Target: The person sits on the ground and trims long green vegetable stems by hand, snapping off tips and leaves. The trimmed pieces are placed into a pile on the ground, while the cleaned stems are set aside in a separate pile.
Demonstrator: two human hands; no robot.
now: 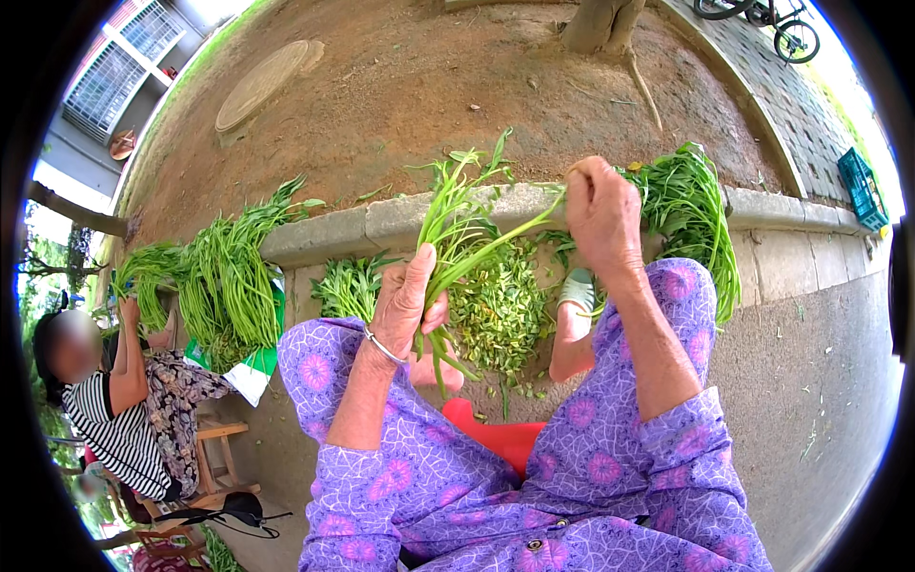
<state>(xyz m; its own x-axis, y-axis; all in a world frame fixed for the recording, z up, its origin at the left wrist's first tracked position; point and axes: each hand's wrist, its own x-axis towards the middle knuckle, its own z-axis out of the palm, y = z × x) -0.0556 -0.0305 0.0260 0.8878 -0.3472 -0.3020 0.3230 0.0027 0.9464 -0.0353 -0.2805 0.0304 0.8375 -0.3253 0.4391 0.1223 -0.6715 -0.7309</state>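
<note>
My left hand [411, 307], with a bangle at the wrist, grips a bunch of leafy green vegetable stems [454, 222] above my lap. One stem slants up to the right, and my right hand [607, 214] pinches its far end between thumb and fingers. Beneath, on the ground between my feet, lies a heap of small green and yellowish leaf pieces [500, 311]. A smaller bundle of leafy greens [350, 286] rests left of the heap. Beyond my right knee, a large bundle of long-stemmed greens [690, 207] drapes over the curb.
A stone curb [322, 232] crosses ahead, with bare soil and a tree trunk [604, 28] behind. At left, more greens [229, 286] lie on a green-and-white sack [261, 372], beside a seated person [118, 422] handling stems. A teal plastic crate [861, 187] stands far right.
</note>
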